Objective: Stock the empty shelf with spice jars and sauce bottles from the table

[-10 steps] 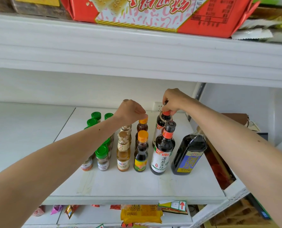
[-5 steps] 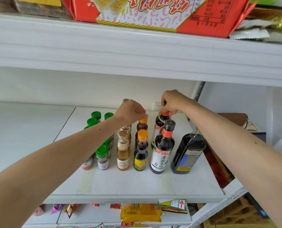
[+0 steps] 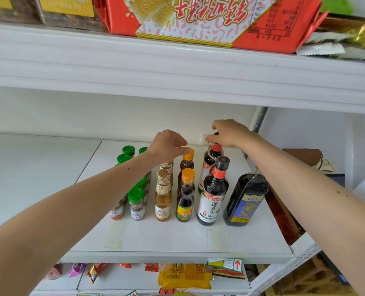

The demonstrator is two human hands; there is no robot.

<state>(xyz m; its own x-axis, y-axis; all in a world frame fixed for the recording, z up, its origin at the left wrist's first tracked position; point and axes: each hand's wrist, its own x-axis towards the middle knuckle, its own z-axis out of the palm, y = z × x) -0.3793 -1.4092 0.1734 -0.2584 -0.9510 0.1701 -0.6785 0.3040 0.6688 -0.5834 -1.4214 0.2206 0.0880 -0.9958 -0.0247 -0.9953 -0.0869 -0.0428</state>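
Observation:
On the white shelf [image 3: 177, 242] stand rows of green-capped spice jars [image 3: 136, 202], pale oil bottles [image 3: 162, 197], orange-capped brown bottles and dark soy sauce bottles. My left hand [image 3: 166, 145] pinches the orange cap of the rear brown bottle [image 3: 187, 164]. My right hand [image 3: 228, 133] grips the top of the rear soy sauce bottle [image 3: 209, 165]. In front stand another orange-capped bottle [image 3: 185, 197], a tall soy sauce bottle [image 3: 212, 193] and a wide dark bottle [image 3: 244, 199] with a blue label.
The shelf above [image 3: 177, 67] hangs low over the bottles and carries a red biscuit pack [image 3: 209, 20]. Snack packets [image 3: 183, 276] lie on the shelf below. A white wall socket [image 3: 204, 139] sits behind the bottles. A metal upright [image 3: 259, 118] bounds the right side.
Both hands have risen slightly on the rear bottles' caps; my left fingers now show the orange cap. The view has shifted a little downward.

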